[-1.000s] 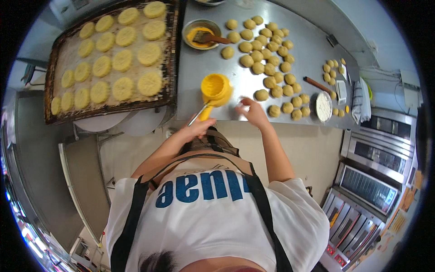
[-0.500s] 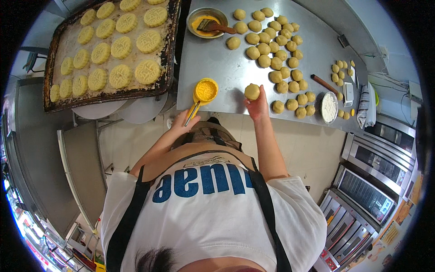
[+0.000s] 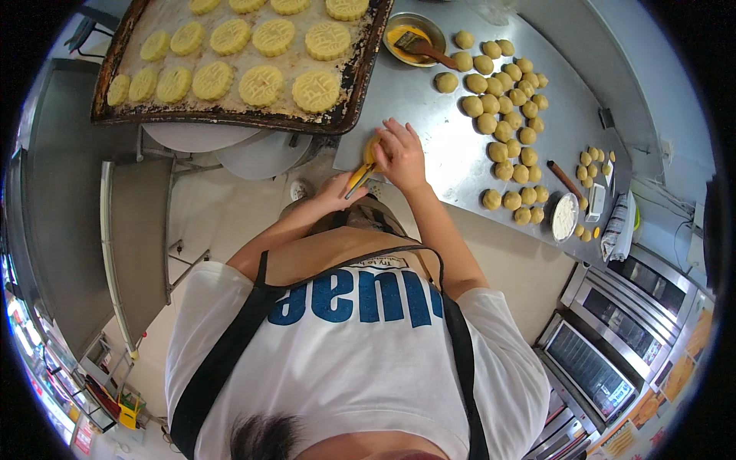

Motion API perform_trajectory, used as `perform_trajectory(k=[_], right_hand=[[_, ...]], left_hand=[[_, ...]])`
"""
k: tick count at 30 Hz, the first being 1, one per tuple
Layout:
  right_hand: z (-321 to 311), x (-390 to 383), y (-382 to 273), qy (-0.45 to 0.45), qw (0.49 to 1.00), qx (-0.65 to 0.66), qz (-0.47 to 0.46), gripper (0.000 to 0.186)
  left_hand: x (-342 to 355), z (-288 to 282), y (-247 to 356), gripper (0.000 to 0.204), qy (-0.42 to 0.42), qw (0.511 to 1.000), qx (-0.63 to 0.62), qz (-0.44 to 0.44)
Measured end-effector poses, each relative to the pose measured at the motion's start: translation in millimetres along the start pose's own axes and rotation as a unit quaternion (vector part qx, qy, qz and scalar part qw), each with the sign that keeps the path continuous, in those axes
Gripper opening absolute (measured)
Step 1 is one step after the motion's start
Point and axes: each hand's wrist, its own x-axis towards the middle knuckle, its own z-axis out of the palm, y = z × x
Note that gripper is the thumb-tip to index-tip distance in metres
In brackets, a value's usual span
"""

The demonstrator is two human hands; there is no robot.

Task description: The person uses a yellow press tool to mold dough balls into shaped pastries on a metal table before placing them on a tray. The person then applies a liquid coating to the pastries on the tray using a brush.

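My left hand [image 3: 336, 192] is closed around the handle of a yellow moulding press [image 3: 370, 151], held at the near left edge of the metal table. The mould's cup points away from me. Over that cup lies my right hand [image 3: 401, 161], its fingers stretched and apart, its thumb side against the mould. Whatever is in the cup is hidden by the hand; no dough ball shows in my fingers. Many round dough balls [image 3: 502, 132] lie in loose rows on the table to the right.
At the upper left stands a dark-rimmed baking tray [image 3: 230, 117] of stamped round cakes [image 3: 261, 84]. A metal bowl [image 3: 435, 31] with yellow liquid and a brush [image 3: 429, 51] sits beyond my hands. On the right are a wooden rolling pin [image 3: 566, 181] and a bowl of white powder [image 3: 565, 217].
My right hand has moved left from beside the mould onto its cup; the dough ball it held is now out of sight. The view has shifted, with tray and table appearing farther right.
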Motion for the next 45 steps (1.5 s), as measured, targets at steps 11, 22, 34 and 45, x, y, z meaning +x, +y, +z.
perform_trajectory(k=[11, 22, 34, 45], right_hand=[[10.8, 34.8, 28.9, -0.247, 0.959, -0.054, 0.132, 0.042], [22.9, 41.0, 32.1, -0.244, 0.94, -0.236, 0.04, 0.057], [16.5, 49.3, 24.1, -0.216, 0.956, -0.182, 0.083, 0.051], [9.5, 49.0, 25.0, -0.295, 0.926, -0.083, 0.219, 0.046]], left_hand=[[8.2, 4.1, -7.8, 0.04, -0.029, 1.0, 0.001, -0.005], [11.8, -20.5, -0.5, 0.048, 0.026, 0.995, -0.097, 0.013], [-9.4, -6.3, 89.1, 0.095, 0.112, 0.949, 0.274, 0.11], [-3.4, 0.4, 102.0, 0.081, 0.141, 0.84, 0.512, 0.114]])
